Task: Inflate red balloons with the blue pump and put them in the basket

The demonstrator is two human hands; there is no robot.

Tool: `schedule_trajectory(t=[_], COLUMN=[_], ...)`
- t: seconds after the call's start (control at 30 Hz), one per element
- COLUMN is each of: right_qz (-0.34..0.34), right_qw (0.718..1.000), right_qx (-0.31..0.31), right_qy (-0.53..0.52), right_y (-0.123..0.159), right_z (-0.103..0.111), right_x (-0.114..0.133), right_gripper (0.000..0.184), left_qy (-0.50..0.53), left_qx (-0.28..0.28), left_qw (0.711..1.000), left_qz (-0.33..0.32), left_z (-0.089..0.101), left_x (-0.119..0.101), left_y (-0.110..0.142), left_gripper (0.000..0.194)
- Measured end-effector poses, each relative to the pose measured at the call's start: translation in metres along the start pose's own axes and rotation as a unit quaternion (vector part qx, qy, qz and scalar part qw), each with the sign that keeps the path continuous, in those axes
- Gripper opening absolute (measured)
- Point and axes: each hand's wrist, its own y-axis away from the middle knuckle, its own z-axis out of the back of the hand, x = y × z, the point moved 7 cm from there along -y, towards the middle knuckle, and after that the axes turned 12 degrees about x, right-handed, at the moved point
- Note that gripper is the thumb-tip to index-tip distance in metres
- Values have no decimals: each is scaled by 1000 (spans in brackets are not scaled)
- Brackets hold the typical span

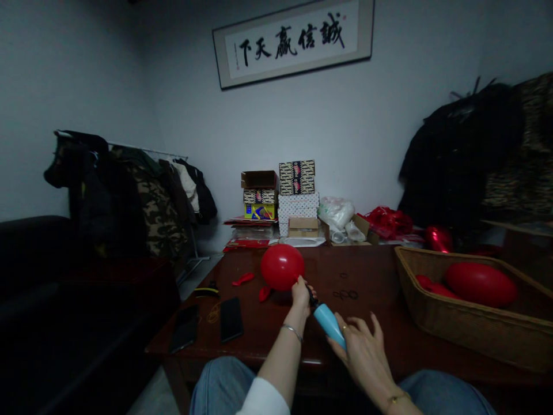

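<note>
A round, inflated red balloon [282,267] is above the wooden table in front of me. My left hand [301,295] is closed round the balloon's neck, where it meets the black nozzle end of a light blue hand pump [329,324]. The pump slants down to the right. My right hand [362,344] grips its lower end between thumb and forefinger, with the other fingers stretched out. Two limp red balloons lie on the table, one beside the inflated balloon [264,294] and one farther left [242,279].
Two dark phones [231,319] lie left on the table [371,271], near a yellow cord [213,313]. Several dark rings [345,294] are right of centre. A wicker basket [470,328] with red balloons stands at right. Stacked boxes [298,210] and plastic bags [337,213] line the back.
</note>
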Motion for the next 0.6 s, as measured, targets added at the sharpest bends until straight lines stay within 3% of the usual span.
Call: schedule_trajectory(t=[0.23,0.6], right_qz=[-6,34], right_qw=[1000,999], right_qx=[13,-21], right_qy=[1,-6], right_y=[-13,35], right_z=[3,-2], right_x=[11,-4], right_gripper=[41,43], left_qy=[-4,8], left_qx=[-17,1], left_qw=[1000,1000], left_qz=[-12,-13], left_z=[8,21], left_x=[-2,-21], left_y=[-5,-19], left_gripper=[24,24])
